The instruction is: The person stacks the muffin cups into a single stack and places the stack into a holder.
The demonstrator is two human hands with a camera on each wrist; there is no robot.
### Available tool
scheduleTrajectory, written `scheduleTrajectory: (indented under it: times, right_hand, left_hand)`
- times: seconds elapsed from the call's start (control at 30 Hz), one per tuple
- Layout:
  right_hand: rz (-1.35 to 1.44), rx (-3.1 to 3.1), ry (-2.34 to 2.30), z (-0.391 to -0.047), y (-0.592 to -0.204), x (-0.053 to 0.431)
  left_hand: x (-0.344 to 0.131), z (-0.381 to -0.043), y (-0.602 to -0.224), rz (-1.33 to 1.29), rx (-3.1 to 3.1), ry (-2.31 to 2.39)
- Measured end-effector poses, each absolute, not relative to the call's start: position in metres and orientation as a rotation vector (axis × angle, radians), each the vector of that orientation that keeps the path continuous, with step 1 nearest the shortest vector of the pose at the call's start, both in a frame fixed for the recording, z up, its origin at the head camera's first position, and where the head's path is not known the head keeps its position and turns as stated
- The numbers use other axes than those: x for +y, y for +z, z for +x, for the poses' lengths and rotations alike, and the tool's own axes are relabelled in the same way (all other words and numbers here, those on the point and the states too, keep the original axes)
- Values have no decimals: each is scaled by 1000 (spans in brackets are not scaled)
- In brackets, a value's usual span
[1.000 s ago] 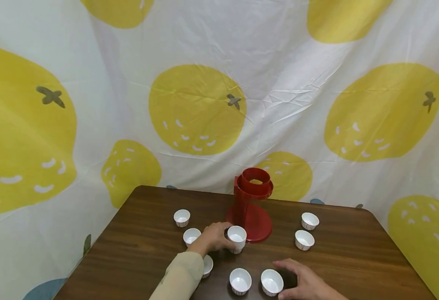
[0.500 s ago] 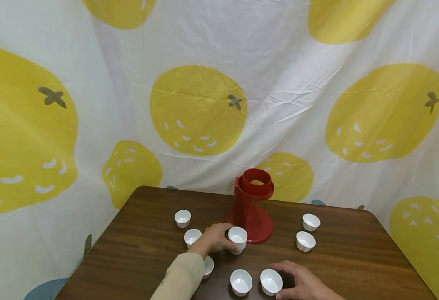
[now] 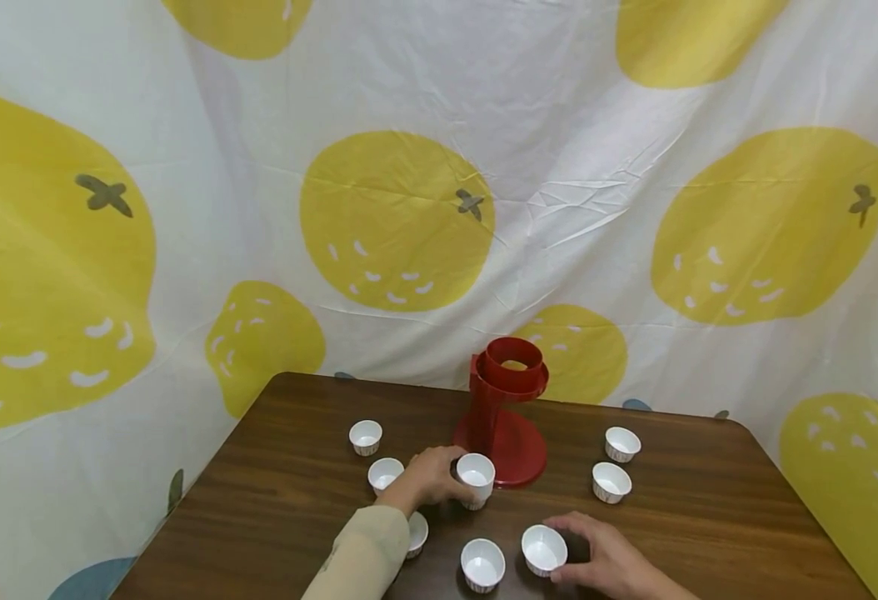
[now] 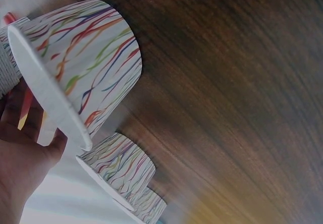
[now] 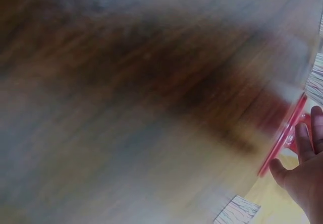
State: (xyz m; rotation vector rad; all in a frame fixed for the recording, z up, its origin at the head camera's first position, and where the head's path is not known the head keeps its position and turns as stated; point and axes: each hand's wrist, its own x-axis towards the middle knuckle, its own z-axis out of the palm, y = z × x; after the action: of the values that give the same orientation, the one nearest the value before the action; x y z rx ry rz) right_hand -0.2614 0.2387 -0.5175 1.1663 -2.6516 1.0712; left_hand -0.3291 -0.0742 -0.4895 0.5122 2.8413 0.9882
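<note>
My left hand [image 3: 433, 477] grips a short stack of white paper baking cups [image 3: 476, 481] in front of the red stand [image 3: 488, 425]. In the left wrist view, the stacked rims [image 4: 9, 70] show beyond the left hand's fingers [image 4: 33, 118]. Nearer the front, my right hand [image 3: 606, 557] holds a single paper baking cup [image 3: 544, 548] by its side, thumb and fingers around it. Another cup [image 3: 482, 565] stands just left of that one. The right wrist view shows the right hand [image 5: 303, 168] with fingers spread slightly, beside the red base [image 5: 283, 138].
The stand carries a round red ring holder at its top. On the left of the brown table [image 3: 281, 500] are a back cup [image 3: 365, 437], a middle cup [image 3: 385, 475] and one [image 3: 416, 536] partly behind the sleeve. Two cups [image 3: 611, 483] stand at right. A lemon-print cloth [image 3: 424, 350] hangs behind.
My right hand and its cup have moved a little away from the table's front. My left hand stays where it was with the stack.
</note>
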Motion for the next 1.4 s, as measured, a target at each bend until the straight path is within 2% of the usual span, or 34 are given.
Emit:
scheduleTrajectory:
  times: [1.4]
  right_hand:
    - [876, -2606, 1169, -288, -486, 225]
  left_hand:
    - [-74, -328, -488, 518, 2833, 1002]
